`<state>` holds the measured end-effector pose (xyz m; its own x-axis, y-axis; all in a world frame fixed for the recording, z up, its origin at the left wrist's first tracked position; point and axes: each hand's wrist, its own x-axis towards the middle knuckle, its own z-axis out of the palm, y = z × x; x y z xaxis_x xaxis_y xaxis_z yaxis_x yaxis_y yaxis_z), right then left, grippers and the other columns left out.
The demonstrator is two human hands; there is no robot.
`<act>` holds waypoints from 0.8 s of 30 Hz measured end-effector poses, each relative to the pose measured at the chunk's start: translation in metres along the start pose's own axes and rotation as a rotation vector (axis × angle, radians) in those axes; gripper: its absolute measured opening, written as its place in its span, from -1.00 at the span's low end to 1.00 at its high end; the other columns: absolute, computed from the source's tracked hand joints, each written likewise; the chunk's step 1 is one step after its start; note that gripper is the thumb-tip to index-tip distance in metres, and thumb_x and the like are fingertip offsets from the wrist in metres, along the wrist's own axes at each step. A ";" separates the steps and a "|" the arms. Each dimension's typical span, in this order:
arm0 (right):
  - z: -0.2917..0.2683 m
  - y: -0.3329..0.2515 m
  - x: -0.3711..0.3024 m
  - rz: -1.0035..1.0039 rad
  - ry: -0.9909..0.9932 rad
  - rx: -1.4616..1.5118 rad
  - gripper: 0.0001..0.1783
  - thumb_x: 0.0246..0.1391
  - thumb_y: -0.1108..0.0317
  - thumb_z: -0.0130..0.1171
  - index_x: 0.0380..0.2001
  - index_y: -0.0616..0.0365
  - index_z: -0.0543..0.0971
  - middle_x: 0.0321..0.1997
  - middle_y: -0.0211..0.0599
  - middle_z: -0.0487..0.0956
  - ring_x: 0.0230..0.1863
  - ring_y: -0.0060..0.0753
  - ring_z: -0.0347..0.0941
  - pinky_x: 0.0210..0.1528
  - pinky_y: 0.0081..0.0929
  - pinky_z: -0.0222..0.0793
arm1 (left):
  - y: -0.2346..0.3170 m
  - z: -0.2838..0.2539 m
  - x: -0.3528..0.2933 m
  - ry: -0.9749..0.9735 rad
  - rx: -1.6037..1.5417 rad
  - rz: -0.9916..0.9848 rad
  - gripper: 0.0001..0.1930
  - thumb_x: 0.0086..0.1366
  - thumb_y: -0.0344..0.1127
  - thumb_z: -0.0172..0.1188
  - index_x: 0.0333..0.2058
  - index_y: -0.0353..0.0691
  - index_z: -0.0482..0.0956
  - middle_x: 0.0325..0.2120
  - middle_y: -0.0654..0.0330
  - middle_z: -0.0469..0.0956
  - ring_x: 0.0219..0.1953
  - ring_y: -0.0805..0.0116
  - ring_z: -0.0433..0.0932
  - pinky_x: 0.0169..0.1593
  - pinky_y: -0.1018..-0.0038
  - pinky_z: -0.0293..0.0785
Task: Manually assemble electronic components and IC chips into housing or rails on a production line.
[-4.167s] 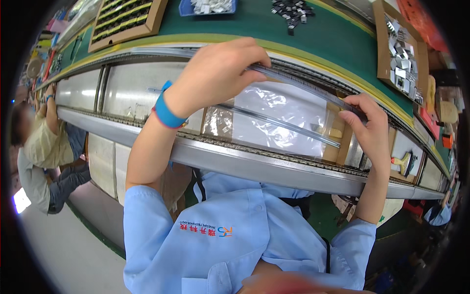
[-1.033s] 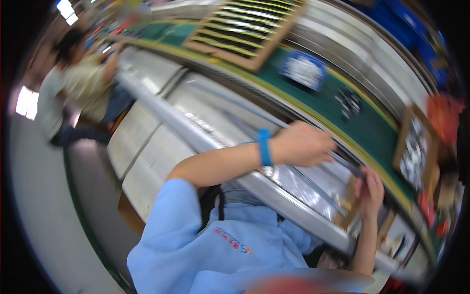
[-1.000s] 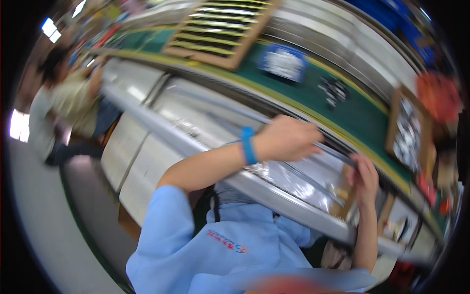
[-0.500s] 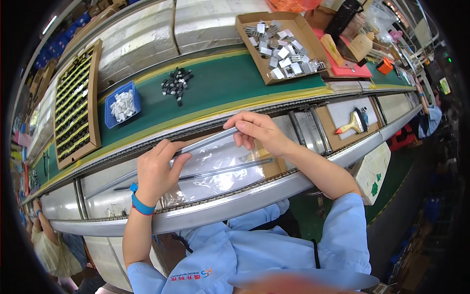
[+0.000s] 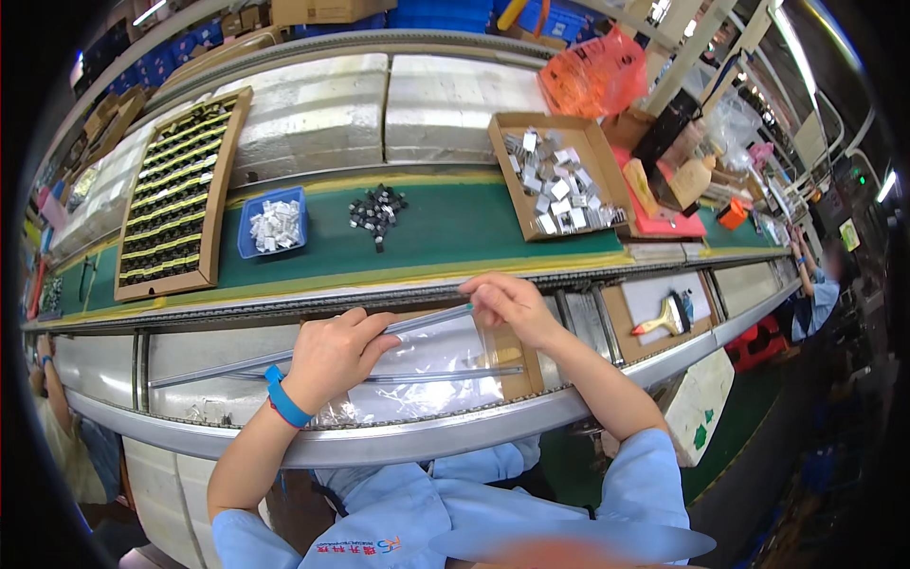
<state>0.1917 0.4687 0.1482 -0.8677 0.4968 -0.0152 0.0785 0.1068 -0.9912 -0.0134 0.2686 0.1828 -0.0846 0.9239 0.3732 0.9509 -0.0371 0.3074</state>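
A long, thin, greyish tube (image 5: 431, 321) with a smooth, slightly glossy surface is held at a slant above the metal trough. Its middle is gripped by the curled left hand (image 5: 332, 353), and its right end is pinched between the fingertips of the right hand (image 5: 507, 308). Beneath it, a second, similar straight rod (image 5: 460, 375) is laid across a crinkled, shiny clear bag (image 5: 398, 403). On the smooth green mat (image 5: 445, 232), small white pieces are held in a blue plastic tray (image 5: 272, 251), beside loosely heaped black parts (image 5: 376, 211).
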 end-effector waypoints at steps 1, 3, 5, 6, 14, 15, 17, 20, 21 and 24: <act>-0.005 0.001 0.004 -0.076 0.064 -0.055 -0.67 0.32 0.18 -0.04 -0.08 0.20 0.54 -0.41 -0.47 0.52 -0.49 -0.73 0.34 -0.43 -0.76 0.27 | -0.004 -0.003 -0.003 0.010 -0.016 0.016 -0.76 0.17 -0.10 0.25 -0.25 -0.06 0.64 -0.53 0.22 0.53 -0.57 0.19 0.55 -0.54 0.35 0.45; -0.015 -0.004 0.008 -0.075 0.172 0.008 -0.68 0.31 0.19 -0.04 -0.12 0.20 0.55 -0.40 -0.47 0.52 -0.50 -0.74 0.35 -0.47 -0.78 0.26 | -0.011 -0.007 -0.007 0.039 -0.022 0.030 -0.76 0.17 -0.10 0.24 -0.26 -0.06 0.64 -0.53 0.21 0.54 -0.56 0.18 0.56 -0.53 0.34 0.46; -0.027 -0.007 0.020 -0.141 0.250 -0.070 -0.69 0.31 0.18 -0.03 -0.13 0.19 0.55 -0.40 -0.46 0.53 -0.53 -0.76 0.34 -0.51 -0.78 0.24 | -0.017 -0.012 -0.013 0.055 -0.035 0.059 -0.77 0.15 -0.10 0.26 -0.25 -0.02 0.64 -0.58 0.24 0.51 -0.58 0.21 0.53 -0.55 0.35 0.43; -0.032 -0.015 0.028 -0.165 0.268 -0.099 -0.68 0.30 0.17 -0.01 -0.13 0.18 0.55 -0.41 -0.47 0.53 -0.53 -0.76 0.34 -0.53 -0.77 0.23 | -0.021 -0.011 -0.016 0.046 -0.042 0.048 -0.76 0.16 -0.08 0.26 -0.25 -0.02 0.64 -0.57 0.24 0.52 -0.57 0.21 0.54 -0.54 0.34 0.44; -0.162 -0.088 0.192 -0.599 0.769 -0.619 -0.61 0.02 0.30 0.20 -0.08 0.27 0.51 -0.31 -0.28 0.55 -0.28 -0.42 0.49 -0.22 -0.42 0.43 | -0.033 -0.005 -0.027 0.040 -0.099 0.035 -0.74 0.22 -0.04 0.18 -0.29 -0.07 0.63 -0.55 0.19 0.54 -0.55 0.18 0.56 -0.54 0.30 0.45; -0.178 -0.105 0.213 -0.592 0.874 -0.740 -0.56 -0.01 0.28 0.21 -0.07 0.28 0.50 -0.25 -0.19 0.56 -0.19 -0.30 0.48 -0.10 -0.35 0.39 | -0.035 -0.005 -0.028 0.041 -0.099 0.037 -0.74 0.22 -0.04 0.18 -0.28 -0.06 0.63 -0.56 0.20 0.54 -0.56 0.18 0.56 -0.55 0.30 0.45; -0.200 -0.135 0.245 -0.577 1.069 -0.886 -0.50 -0.04 0.24 0.22 -0.05 0.30 0.49 -0.15 -0.04 0.56 -0.08 -0.10 0.48 0.02 -0.26 0.35 | -0.035 -0.007 -0.029 0.047 -0.098 0.037 -0.74 0.22 -0.04 0.17 -0.28 -0.06 0.62 -0.57 0.21 0.53 -0.58 0.18 0.55 -0.56 0.29 0.45; -0.237 -0.158 0.274 -0.501 1.162 -0.797 -0.53 -0.03 0.22 0.20 -0.08 0.30 0.51 -0.18 -0.04 0.58 -0.11 -0.08 0.50 0.02 -0.28 0.36 | -0.036 -0.009 -0.025 0.061 -0.106 0.074 -0.75 0.22 -0.04 0.17 -0.28 -0.05 0.62 -0.57 0.21 0.54 -0.58 0.20 0.56 -0.56 0.31 0.45; -0.244 -0.160 0.279 -0.427 1.155 -0.681 -0.58 -0.02 0.22 0.19 -0.13 0.29 0.53 -0.24 -0.10 0.60 -0.15 -0.14 0.52 0.01 -0.32 0.37 | -0.036 -0.008 -0.023 0.058 -0.112 0.093 -0.75 0.22 -0.04 0.17 -0.28 -0.05 0.62 -0.57 0.21 0.54 -0.58 0.20 0.56 -0.55 0.31 0.46; -0.185 -0.193 0.282 -0.164 0.763 -0.568 -0.67 0.09 0.29 0.15 -0.12 0.28 0.54 -0.26 -0.22 0.60 -0.25 -0.37 0.54 -0.31 -0.50 0.46 | -0.036 -0.008 -0.030 0.052 -0.095 0.047 -0.74 0.22 -0.04 0.17 -0.28 -0.05 0.62 -0.56 0.22 0.55 -0.58 0.22 0.57 -0.55 0.33 0.47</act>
<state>0.0224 0.7475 0.3593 -0.3518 0.8435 0.4059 0.3849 0.5257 -0.7586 -0.0480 0.2389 0.1678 -0.0586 0.8994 0.4332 0.9217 -0.1179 0.3694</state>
